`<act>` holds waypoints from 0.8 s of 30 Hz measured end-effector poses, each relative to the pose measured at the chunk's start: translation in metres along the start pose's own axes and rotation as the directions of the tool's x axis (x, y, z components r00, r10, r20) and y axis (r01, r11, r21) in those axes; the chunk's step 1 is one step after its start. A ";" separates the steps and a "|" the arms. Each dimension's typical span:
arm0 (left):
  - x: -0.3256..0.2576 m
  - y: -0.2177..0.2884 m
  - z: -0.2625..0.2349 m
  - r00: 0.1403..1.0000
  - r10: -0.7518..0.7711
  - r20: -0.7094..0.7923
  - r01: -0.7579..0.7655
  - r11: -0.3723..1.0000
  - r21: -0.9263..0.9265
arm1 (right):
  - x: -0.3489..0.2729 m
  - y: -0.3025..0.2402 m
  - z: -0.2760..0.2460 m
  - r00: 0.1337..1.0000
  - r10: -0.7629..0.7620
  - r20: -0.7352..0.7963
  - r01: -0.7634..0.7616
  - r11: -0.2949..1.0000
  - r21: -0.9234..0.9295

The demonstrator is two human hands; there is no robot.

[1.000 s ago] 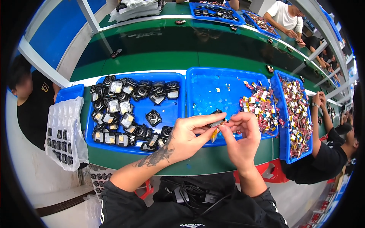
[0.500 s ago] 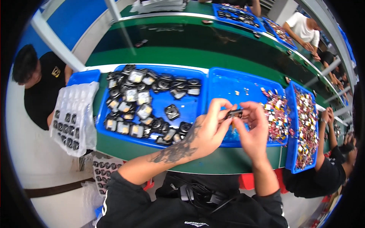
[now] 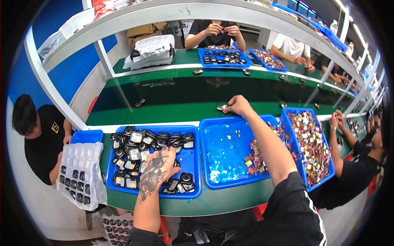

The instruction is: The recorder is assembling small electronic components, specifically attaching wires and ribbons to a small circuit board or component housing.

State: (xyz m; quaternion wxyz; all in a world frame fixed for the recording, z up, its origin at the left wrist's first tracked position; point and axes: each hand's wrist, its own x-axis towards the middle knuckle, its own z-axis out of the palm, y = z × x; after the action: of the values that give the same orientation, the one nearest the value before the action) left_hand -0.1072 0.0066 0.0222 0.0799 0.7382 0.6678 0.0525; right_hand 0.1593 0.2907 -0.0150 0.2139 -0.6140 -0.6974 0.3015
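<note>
My right hand (image 3: 240,105) is stretched out over the green conveyor belt, its fingertips pinched at a small black casing with a pale part (image 3: 223,108). The casing is at the belt's near side, beyond the middle tray. My left hand (image 3: 159,166) reaches down into the left blue tray (image 3: 198,164) among black casings (image 3: 134,153) with pale square parts. Its fingertips are hidden behind the back of the hand, so any hold cannot be made out. The middle blue tray (image 3: 221,147) has small wired parts (image 3: 256,158) heaped at its right, partly under my right forearm.
Another blue tray (image 3: 312,143) of wired parts stands at the right. A clear blister tray (image 3: 78,174) with black pieces lies at the left, near a seated person (image 3: 39,135). Single casings (image 3: 140,103) lie on the belt. A metal frame bar (image 3: 172,14) crosses above. Co-workers sit across and to the right.
My hands were together over the middle tray, handling a small black piece. They have parted: the right went forward to the belt, the left into the left tray. The view has tilted up.
</note>
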 end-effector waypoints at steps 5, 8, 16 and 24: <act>0.017 0.012 -0.024 0.997 0.040 0.064 0.004 0.826 -0.564 | -0.054 -0.027 -0.022 0.921 -0.347 -0.176 0.334 0.937 -0.102; 0.028 0.035 -0.017 0.963 0.252 0.097 0.153 -0.213 -0.965 | -0.146 -0.067 -0.018 0.811 -0.577 0.094 0.525 0.789 0.319; 0.028 0.092 0.035 0.987 -0.058 0.147 0.089 -0.565 -0.820 | -0.246 -0.058 0.025 0.997 -0.077 -0.014 0.053 0.526 0.849; -0.028 0.089 -0.006 0.751 -0.001 -0.660 -0.652 0.148 -0.743 | -0.398 0.049 0.065 0.659 -0.726 -0.196 0.732 0.679 -0.054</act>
State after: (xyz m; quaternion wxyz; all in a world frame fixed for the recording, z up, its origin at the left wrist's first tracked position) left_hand -0.0239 -0.0290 0.0461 0.3169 0.6138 0.2932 0.6609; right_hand 0.2136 -0.1086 -0.0671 0.3952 -0.3075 -0.8546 0.1374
